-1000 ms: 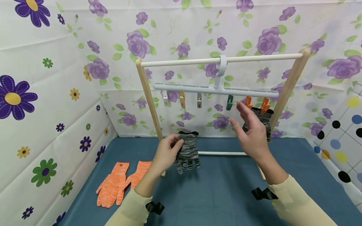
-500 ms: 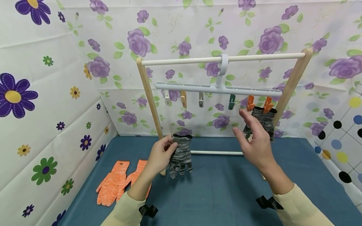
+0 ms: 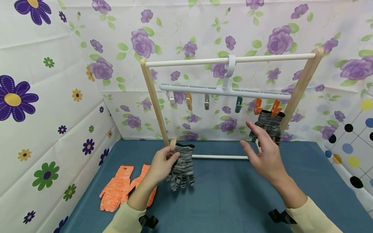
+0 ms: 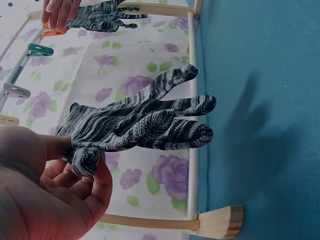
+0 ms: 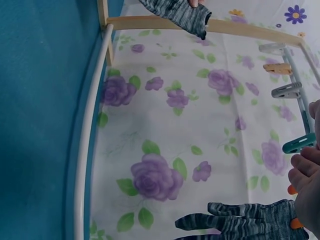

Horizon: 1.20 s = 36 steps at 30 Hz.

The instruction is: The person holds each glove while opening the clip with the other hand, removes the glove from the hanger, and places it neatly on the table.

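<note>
My left hand (image 3: pixel 163 163) pinches a grey-and-black striped knit glove (image 3: pixel 184 163) near its cuff. In the left wrist view the glove (image 4: pixel 135 115) hangs fingers-away from the thumb and fingertips, above the blue cloth. My right hand (image 3: pixel 266 155) is raised with thumb and fingers spread, holding nothing. Behind it, a matching striped glove (image 3: pixel 271 124) hangs from an orange clip (image 3: pixel 275 108) at the right end of the white hanger (image 3: pixel 198 89); another orange clip (image 3: pixel 258 106) is beside it. The hanger also carries a green clip (image 3: pixel 238 104) and several others toward the left.
The hanger hooks over the white top rod (image 3: pixel 186 62) of a wooden-sided rack (image 3: pixel 155 100). A white lower rod (image 3: pixel 220 157) runs near the blue cloth (image 3: pixel 221 194). Two orange gloves (image 3: pixel 116 191) lie at the left. Flowered sheets line the back and sides.
My left hand has moved left and down with the striped glove, away from the hanger. My right hand has dropped a little lower and right, still spread.
</note>
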Tool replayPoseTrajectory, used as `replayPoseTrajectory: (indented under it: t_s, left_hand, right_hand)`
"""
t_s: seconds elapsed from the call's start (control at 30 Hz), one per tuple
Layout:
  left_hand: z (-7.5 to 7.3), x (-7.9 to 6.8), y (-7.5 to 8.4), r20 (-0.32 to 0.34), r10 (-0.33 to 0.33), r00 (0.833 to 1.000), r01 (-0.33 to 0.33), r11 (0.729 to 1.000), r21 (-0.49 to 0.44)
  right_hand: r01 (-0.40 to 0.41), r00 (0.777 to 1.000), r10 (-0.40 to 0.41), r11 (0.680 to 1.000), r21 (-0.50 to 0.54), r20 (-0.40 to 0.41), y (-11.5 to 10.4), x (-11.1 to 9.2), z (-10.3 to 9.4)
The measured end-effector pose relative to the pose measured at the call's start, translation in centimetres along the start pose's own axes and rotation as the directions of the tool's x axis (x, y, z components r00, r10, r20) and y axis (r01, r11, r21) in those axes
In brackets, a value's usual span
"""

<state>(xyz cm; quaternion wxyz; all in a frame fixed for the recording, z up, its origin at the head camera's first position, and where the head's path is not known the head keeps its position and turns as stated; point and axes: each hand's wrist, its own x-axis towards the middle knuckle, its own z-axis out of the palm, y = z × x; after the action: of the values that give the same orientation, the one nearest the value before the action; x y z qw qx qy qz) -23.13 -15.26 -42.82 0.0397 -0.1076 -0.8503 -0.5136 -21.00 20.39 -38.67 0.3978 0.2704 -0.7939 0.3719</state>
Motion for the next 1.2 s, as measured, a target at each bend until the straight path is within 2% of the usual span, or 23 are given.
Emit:
replayPoseTrajectory:
  t_s: [0.37,0.63,0.77,1.0,1.2]
  left_hand:
    - [0.3,-0.5,-1.5,0.078,-0.085,0.993,0.088,0.996,-0.034]
    - [0.9,-0.5,-3.2,0.146,-0.155,0.977,0.167,0.983,-0.077]
    - [1.1,-0.3,-4.2,0.155,-0.168,0.973,0.181,0.981,-0.073]
    - [1.4,-0.3,-5.3,0.14,-0.176,0.974,0.173,0.984,0.031]
    - [1.8,-0.4,-5.5,0.135,-0.152,0.979,0.133,0.981,0.141]
  right_hand:
    - [-0.059,0.995,0.063,0.997,-0.05,0.076,0.6,-1.7,-1.1]
    - [-0.05,0.997,0.053,0.997,-0.061,0.052,1.1,-2.7,-1.6]
    - [-0.056,0.998,0.058,0.997,-0.056,0.038,1.2,-3.0,-2.0]
    - [-0.039,0.999,0.04,0.998,-0.045,0.01,1.6,-3.5,-2.7]
    - [-0.082,0.996,0.085,0.993,-0.089,0.023,2.0,-4.1,-3.7]
